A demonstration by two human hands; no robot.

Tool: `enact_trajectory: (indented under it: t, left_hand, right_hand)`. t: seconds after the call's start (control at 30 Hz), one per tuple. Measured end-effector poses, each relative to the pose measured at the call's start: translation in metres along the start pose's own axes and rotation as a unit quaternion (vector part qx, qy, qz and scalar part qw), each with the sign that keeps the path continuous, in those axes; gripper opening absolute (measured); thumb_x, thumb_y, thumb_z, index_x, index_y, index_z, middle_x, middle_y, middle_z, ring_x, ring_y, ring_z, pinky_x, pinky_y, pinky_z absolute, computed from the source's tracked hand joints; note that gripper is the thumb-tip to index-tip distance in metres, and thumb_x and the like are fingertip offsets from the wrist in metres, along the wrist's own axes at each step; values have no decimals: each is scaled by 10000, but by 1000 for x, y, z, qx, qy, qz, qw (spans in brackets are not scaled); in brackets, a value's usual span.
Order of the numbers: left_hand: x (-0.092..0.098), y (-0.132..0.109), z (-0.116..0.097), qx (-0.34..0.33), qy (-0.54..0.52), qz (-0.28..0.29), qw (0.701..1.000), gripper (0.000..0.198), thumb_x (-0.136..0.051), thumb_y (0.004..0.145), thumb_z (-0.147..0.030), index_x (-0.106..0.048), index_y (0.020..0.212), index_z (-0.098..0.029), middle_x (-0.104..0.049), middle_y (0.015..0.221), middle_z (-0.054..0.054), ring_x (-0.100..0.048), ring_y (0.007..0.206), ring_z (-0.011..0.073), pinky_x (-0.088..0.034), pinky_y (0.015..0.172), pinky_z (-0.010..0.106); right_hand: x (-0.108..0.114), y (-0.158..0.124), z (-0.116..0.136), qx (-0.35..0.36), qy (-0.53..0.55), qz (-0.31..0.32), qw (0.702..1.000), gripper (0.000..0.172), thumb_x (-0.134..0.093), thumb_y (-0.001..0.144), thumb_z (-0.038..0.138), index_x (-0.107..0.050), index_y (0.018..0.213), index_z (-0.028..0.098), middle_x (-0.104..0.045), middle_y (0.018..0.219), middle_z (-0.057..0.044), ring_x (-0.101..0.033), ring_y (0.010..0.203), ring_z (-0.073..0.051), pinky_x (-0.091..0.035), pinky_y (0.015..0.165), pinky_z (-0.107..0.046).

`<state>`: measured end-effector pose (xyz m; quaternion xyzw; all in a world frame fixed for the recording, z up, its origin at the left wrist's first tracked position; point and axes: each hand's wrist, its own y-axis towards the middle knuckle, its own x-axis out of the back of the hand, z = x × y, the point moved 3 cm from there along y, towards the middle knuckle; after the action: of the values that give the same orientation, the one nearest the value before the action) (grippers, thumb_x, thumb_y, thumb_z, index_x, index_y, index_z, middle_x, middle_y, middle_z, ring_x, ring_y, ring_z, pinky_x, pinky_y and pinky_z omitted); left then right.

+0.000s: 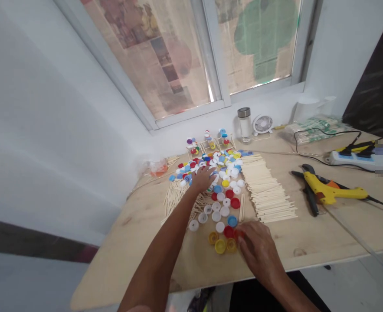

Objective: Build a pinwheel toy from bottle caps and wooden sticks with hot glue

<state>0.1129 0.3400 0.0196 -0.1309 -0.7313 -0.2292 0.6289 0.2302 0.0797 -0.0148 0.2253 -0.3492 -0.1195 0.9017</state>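
Note:
Coloured plastic bottle caps are heaped at the back of the wooden table. My left hand (203, 178) reaches into this cap pile (225, 161) with its fingers stretched out, and whether a cap lies under them is hidden. Close to the front edge, my right hand (259, 247) has its thumb and fingers on a red bottle cap (239, 233), partly covered by the fingers. Just left of it sit a second red cap (229, 232), a blue cap (232, 221) and a yellow cap (220, 246). White caps (216, 216) spread out between the two hands.
Rows of thin wooden sticks (269, 190) lie right of the caps. A yellow glue gun (332, 190) rests farther right, near a power strip (354, 160). Behind stand small stick-and-cap models (211, 141), a glass bottle (244, 125) and a white fan (263, 125).

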Motion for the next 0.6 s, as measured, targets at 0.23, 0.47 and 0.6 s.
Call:
enact_trajectory:
  t: [0.23,0.47,0.6]
  left_hand:
    - [26,31,41,88,6,-58,994,387,-389,863,-151,-646,1143,-226,-679,1156,50,-592,1096,218,-439,942,337]
    - [16,67,63,127,28,-26,991,370,-476,800,-127,-655,1110,-223,-690,1103,97,-595,1066,291,-440,875,391]
    - [9,80,66,108,27,2,994,337,-546,771,-160,-664,1077,-238,-685,1104,79,-589,1054,266,-433,870,351]
  right_hand:
    - [0,0,1,3,2,-3,1000,122,-495,898,172,-562,982,229,-638,947,-46,-583,895,-208,-432,788,-385]
    - [-1,-1,1,11,-4,-8,1000,275,-515,899,169,-520,1164,245,-644,987,-46,-592,899,-200,-443,793,-377]
    - [-1,-2,0,10,-7,4,1000,298,-512,899,173,-512,1190,241,-640,997,-52,-592,895,-198,-448,781,-368]
